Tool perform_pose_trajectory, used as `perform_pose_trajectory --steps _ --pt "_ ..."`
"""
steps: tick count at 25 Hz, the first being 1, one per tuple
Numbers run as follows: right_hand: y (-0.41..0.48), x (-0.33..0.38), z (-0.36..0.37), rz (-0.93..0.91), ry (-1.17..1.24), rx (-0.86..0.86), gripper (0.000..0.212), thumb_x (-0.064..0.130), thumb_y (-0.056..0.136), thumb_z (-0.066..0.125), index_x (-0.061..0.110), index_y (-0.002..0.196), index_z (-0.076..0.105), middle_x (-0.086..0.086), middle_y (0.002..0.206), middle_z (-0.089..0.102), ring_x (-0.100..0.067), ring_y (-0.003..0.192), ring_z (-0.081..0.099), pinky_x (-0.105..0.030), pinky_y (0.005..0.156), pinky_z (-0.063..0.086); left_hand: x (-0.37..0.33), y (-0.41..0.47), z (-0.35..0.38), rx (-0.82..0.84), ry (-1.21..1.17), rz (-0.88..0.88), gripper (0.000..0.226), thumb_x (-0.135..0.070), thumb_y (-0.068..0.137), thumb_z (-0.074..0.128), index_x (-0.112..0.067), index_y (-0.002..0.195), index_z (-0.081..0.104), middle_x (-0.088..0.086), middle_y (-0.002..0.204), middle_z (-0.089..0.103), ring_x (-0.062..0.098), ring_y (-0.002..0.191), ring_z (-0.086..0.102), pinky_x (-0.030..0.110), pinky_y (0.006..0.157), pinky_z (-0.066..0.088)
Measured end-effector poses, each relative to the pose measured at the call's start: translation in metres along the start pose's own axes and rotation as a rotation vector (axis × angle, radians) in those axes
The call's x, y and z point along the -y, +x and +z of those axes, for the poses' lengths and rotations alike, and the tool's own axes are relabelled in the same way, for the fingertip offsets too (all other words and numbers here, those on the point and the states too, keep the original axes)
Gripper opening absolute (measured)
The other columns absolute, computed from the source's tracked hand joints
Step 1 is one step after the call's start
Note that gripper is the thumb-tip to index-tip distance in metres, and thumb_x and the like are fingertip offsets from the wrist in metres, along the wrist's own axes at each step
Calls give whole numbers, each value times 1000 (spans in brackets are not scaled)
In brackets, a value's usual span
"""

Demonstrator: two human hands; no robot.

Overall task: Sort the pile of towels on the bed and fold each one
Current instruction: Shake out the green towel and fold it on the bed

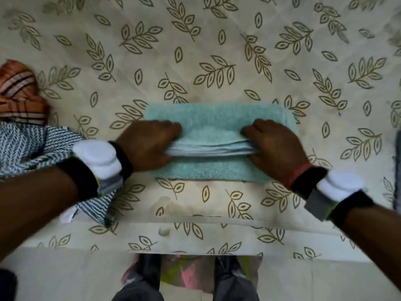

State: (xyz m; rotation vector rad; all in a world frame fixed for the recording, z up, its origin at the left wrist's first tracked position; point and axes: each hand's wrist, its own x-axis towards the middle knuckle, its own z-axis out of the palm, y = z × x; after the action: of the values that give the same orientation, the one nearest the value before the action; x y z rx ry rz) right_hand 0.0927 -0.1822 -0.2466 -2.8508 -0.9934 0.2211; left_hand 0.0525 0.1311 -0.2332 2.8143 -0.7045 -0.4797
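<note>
Teal towel (217,118) lies flat mid-bed (195,51), just in front of the person, long side running L-R. It's already doubled over: several thin layers show stacked along the line between the hands. L hand (147,144) sits on the towel's L end, R hand (275,148) on its R end. Each grip is clamped on the stacked edges, fingers curled over the top & thumb tucked under the layers, so both pinch the towel rather than just press it. One strip of towel lies flat near the wrists, another flat beyond the knuckles. From that I'd say a fold is in progress, w/ the held edge raised only slightly off the layer below; which way it goes next I can't tell. Progress: this towel is partway, prob. a fold or two from done. Left to do: at far L of the bed an orange cloth (19,92) w/ stripes, bunched up, & just nearer the person a blue cloth (32,140) w/ white herringbone print, crumpled, partly under the L forearm. Both look unfolded, touching each other, apart from the teal one. No finished folded stack shows in view, so can't say how many are done. A blue sliver (398,170) at the R edge is too cut off to ID. Both wrists carry black bands (122,158) w/ white pads.
</note>
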Motion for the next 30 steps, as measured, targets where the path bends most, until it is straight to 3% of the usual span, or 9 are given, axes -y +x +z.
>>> perform_pose_trajectory --steps 12,15,17,19,20,22,25,30 --pt "-69 25 35 39 119 -9 54 16 73 77 8 124 63 -12 104 61 -36 90 59 -42 73 50 -24 -36 48 -16 96 15 41 -25 68 75 -14 99 51 7 81 62 35 68 62 33 51 46" --pt "-63 30 32 77 240 43 44 37 81 71 10 116 67 -8 96 60 -32 87 59 -42 74 49 -32 -31 48 96 80 -21 45 -34 67 72 -14 101 51 9 82 64 35 69 64 34 54 47" --pt "-48 32 17 89 346 -45 33 44 93 61 12 92 70 -5 82 58 -27 77 55 -42 71 45 -36 -23 34 32 5 -54 36 -52 75 59 -20 91 53 3 80 63 30 71 62 30 57 44" --pt "-25 35 6 128 374 -275 25 26 100 54 9 89 70 -9 85 61 -29 81 54 -45 75 44 -44 -5 12 -181 -154 -71 26 -45 82 51 -20 84 56 1 79 60 27 75 57 33 63 44" --pt "-9 36 8 178 334 -380 23 16 97 51 6 101 71 -14 97 65 -33 91 57 -47 81 46 -47 9 7 -330 -228 -93 22 -35 85 49 -15 87 59 4 84 61 28 81 56 36 69 44" --pt "33 40 19 270 289 -410 46 9 87 47 2 128 64 -19 125 64 -39 116 59 -48 100 46 -48 41 14 -533 -286 -162 31 -22 89 44 -7 107 65 13 106 66 32 100 58 41 87 44" --pt "64 70 54 306 304 -228 54 11 85 52 3 138 58 -18 140 60 -36 132 55 -49 115 35 -55 61 56 -438 -231 -224 52 -25 95 36 2 137 52 20 143 52 35 132 49 47 112 33" --pt "13 72 85 333 114 -186 53 23 101 35 12 152 43 -12 159 41 -29 151 31 -49 125 16 -45 26 94 -317 28 -250 62 -23 93 38 1 151 32 19 158 31 31 149 26 47 122 18"
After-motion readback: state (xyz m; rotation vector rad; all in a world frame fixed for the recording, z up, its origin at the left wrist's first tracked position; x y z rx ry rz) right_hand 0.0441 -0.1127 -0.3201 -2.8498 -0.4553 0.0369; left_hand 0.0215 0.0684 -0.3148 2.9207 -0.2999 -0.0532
